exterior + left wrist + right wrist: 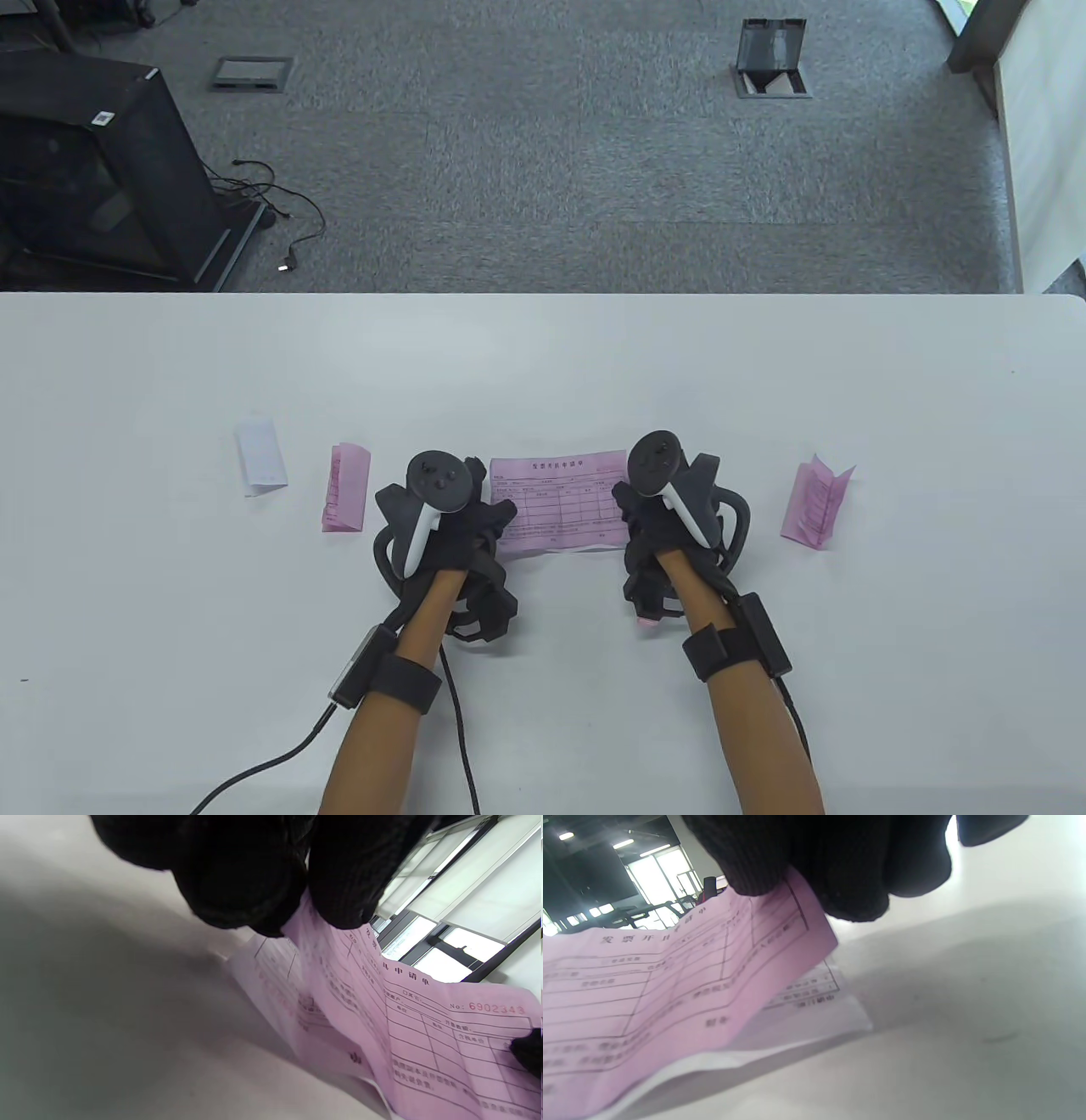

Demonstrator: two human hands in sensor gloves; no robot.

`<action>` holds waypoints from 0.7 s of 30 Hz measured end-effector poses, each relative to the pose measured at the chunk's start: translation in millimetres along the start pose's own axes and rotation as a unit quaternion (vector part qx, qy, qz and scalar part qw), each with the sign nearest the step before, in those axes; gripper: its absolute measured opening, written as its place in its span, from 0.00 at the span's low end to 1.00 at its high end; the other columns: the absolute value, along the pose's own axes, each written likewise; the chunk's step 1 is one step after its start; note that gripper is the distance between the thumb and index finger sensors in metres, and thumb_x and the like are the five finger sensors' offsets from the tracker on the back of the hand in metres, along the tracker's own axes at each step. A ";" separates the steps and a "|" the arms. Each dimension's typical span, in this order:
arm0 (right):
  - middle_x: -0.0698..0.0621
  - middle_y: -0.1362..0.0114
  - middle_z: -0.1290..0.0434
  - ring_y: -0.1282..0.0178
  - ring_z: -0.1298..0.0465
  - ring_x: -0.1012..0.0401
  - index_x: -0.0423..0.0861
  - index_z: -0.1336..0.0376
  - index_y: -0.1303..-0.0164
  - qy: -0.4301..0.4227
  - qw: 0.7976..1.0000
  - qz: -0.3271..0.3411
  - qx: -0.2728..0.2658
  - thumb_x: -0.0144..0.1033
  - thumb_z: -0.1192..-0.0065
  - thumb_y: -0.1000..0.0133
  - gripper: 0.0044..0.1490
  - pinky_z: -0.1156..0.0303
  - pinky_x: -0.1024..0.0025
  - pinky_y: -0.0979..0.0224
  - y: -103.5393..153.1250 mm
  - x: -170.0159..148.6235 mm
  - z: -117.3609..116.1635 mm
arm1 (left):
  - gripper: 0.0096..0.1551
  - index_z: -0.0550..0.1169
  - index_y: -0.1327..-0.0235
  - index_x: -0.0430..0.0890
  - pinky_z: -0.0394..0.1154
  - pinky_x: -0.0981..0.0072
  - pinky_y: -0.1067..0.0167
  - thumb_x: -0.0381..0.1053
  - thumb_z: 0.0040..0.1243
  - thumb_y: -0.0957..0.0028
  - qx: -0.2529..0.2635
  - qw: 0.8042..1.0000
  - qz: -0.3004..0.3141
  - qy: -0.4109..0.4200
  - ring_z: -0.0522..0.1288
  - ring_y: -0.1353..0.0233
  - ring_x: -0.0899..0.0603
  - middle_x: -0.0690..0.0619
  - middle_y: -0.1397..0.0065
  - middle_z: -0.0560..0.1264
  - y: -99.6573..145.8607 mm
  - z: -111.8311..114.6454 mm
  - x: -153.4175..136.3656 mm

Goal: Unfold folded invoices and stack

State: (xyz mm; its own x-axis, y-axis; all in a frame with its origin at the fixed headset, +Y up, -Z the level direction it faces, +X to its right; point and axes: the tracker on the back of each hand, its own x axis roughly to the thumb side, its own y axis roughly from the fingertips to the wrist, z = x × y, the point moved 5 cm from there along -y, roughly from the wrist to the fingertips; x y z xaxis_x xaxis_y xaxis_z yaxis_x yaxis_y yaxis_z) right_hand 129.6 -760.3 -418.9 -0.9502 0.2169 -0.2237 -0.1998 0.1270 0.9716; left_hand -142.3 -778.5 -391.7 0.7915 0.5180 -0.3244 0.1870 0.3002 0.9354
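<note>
An unfolded pink invoice [560, 501] is held spread between both hands just above the table, over flat sheets [814, 1014] lying beneath it. My left hand [496, 518] pinches its left edge, and the fingers [339, 878] show on the pink invoice [424, 1035] in the left wrist view. My right hand [626, 509] pinches its right edge, with fingers [848, 870] on the pink invoice [670, 976] in the right wrist view. A folded pink invoice [345, 499] and a folded white one [261, 455] lie to the left. Another folded pink invoice [816, 503] lies to the right.
The white table [543, 365] ends at its far edge, with grey carpet beyond. A black cabinet [93, 170] stands on the floor at the far left. Glove cables [458, 730] trail across the near table.
</note>
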 end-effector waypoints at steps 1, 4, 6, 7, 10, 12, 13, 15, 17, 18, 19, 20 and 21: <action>0.52 0.50 0.21 0.38 0.27 0.52 0.51 0.31 0.47 0.018 1.000 -0.002 -0.003 0.50 0.40 0.46 0.22 0.41 0.40 0.25 -1.5 1.6 -4.1 | 0.45 0.64 0.20 0.47 0.80 0.63 0.58 0.54 0.73 0.48 -0.002 1.000 -0.007 -0.017 0.83 0.57 0.49 0.50 0.48 0.85 -3.1 3.3 0.3; 0.52 0.49 0.21 0.37 0.27 0.51 0.51 0.31 0.47 0.065 0.998 -0.006 -0.002 0.50 0.39 0.46 0.22 0.41 0.40 0.25 -4.2 2.4 -14.2 | 0.46 0.64 0.20 0.47 0.80 0.63 0.57 0.54 0.73 0.49 -0.007 0.998 -0.017 -0.062 0.83 0.57 0.49 0.50 0.48 0.85 -7.6 11.5 1.0; 0.52 0.49 0.22 0.37 0.28 0.51 0.52 0.31 0.47 0.089 0.996 -0.008 0.000 0.50 0.39 0.47 0.22 0.42 0.39 0.25 -4.7 1.3 -19.3 | 0.47 0.63 0.20 0.47 0.80 0.63 0.57 0.54 0.74 0.49 -0.005 0.996 -0.019 -0.085 0.82 0.57 0.48 0.51 0.49 0.84 -8.4 14.7 1.4; 0.52 0.49 0.22 0.37 0.28 0.51 0.52 0.31 0.48 0.094 0.995 -0.009 -0.006 0.50 0.39 0.47 0.22 0.42 0.39 0.25 -4.6 1.3 -19.9 | 0.47 0.63 0.20 0.47 0.80 0.63 0.57 0.55 0.74 0.50 -0.001 0.996 -0.018 -0.092 0.82 0.58 0.48 0.52 0.49 0.84 -9.0 15.2 1.6; 0.52 0.48 0.23 0.36 0.29 0.50 0.53 0.31 0.47 0.106 0.994 -0.017 -0.005 0.51 0.38 0.47 0.22 0.43 0.38 0.25 -3.4 1.9 -21.6 | 0.48 0.63 0.20 0.47 0.79 0.64 0.58 0.56 0.74 0.50 0.002 0.994 -0.027 -0.101 0.82 0.59 0.49 0.54 0.51 0.84 -10.7 16.1 1.0; 0.51 0.45 0.25 0.34 0.31 0.49 0.54 0.32 0.47 0.127 0.992 -0.025 -0.003 0.51 0.38 0.47 0.22 0.44 0.37 0.25 -2.2 2.3 -22.6 | 0.50 0.62 0.19 0.47 0.79 0.64 0.59 0.58 0.74 0.51 0.010 0.992 -0.040 -0.120 0.81 0.60 0.50 0.56 0.52 0.83 -11.5 16.0 0.2; 0.51 0.44 0.25 0.33 0.31 0.49 0.54 0.32 0.46 0.131 0.991 -0.027 -0.004 0.52 0.39 0.47 0.22 0.44 0.37 0.25 -1.8 2.0 -22.5 | 0.50 0.62 0.19 0.47 0.79 0.64 0.59 0.59 0.74 0.51 0.013 0.991 -0.043 -0.129 0.81 0.60 0.51 0.57 0.53 0.83 -11.6 15.6 0.3; 0.49 0.40 0.27 0.31 0.33 0.48 0.53 0.35 0.41 0.140 0.989 -0.039 -0.001 0.54 0.40 0.47 0.27 0.45 0.36 0.24 -1.6 0.7 -22.2 | 0.51 0.62 0.19 0.47 0.79 0.64 0.58 0.62 0.73 0.52 0.022 0.986 -0.054 -0.157 0.81 0.60 0.51 0.58 0.53 0.82 -11.2 13.9 0.5; 0.49 0.38 0.28 0.31 0.34 0.47 0.52 0.36 0.38 0.143 0.989 -0.048 -0.004 0.55 0.40 0.47 0.30 0.46 0.36 0.24 -1.9 -1.2 -21.9 | 0.53 0.61 0.18 0.48 0.79 0.63 0.57 0.64 0.72 0.54 0.034 0.981 -0.063 -0.180 0.81 0.59 0.51 0.57 0.52 0.82 -10.6 11.3 0.2; 0.48 0.37 0.29 0.30 0.34 0.47 0.52 0.37 0.37 0.145 0.988 -0.052 -0.006 0.56 0.41 0.48 0.31 0.46 0.36 0.24 -1.6 -2.6 -21.3 | 0.54 0.61 0.18 0.48 0.79 0.63 0.57 0.65 0.71 0.54 0.040 0.978 -0.066 -0.192 0.81 0.58 0.51 0.58 0.51 0.82 -10.4 10.2 -0.6; 0.48 0.37 0.29 0.30 0.34 0.47 0.52 0.37 0.37 0.148 0.988 -0.054 -0.008 0.57 0.41 0.48 0.32 0.46 0.36 0.24 -2.0 -3.7 -21.1 | 0.54 0.61 0.18 0.48 0.79 0.63 0.56 0.66 0.70 0.55 0.039 0.977 -0.068 -0.200 0.81 0.58 0.51 0.58 0.51 0.81 -10.4 9.5 -0.9; 0.48 0.37 0.29 0.30 0.34 0.47 0.52 0.38 0.36 0.146 0.988 -0.053 -0.008 0.57 0.41 0.48 0.33 0.46 0.36 0.24 -2.2 -4.2 -21.0 | 0.55 0.61 0.18 0.48 0.79 0.63 0.56 0.67 0.70 0.55 0.039 0.976 -0.066 -0.203 0.81 0.58 0.51 0.58 0.51 0.81 -9.9 9.5 -1.3; 0.48 0.37 0.29 0.30 0.34 0.47 0.52 0.38 0.36 0.138 0.989 -0.056 -0.006 0.57 0.41 0.48 0.33 0.46 0.36 0.24 -2.4 -6.0 -20.9 | 0.54 0.61 0.18 0.48 0.78 0.63 0.56 0.67 0.70 0.55 0.040 0.977 -0.066 -0.201 0.81 0.58 0.51 0.58 0.51 0.81 -9.5 9.4 -1.6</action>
State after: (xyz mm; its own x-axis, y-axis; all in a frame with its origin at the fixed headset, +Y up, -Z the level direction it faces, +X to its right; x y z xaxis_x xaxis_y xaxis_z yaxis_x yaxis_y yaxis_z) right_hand 130.8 -782.1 -418.2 -0.9510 -0.0696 -0.3013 -0.3079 0.1239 0.9433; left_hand -139.9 -789.7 -398.8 0.9190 0.1182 -0.3761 0.3345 0.2712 0.9025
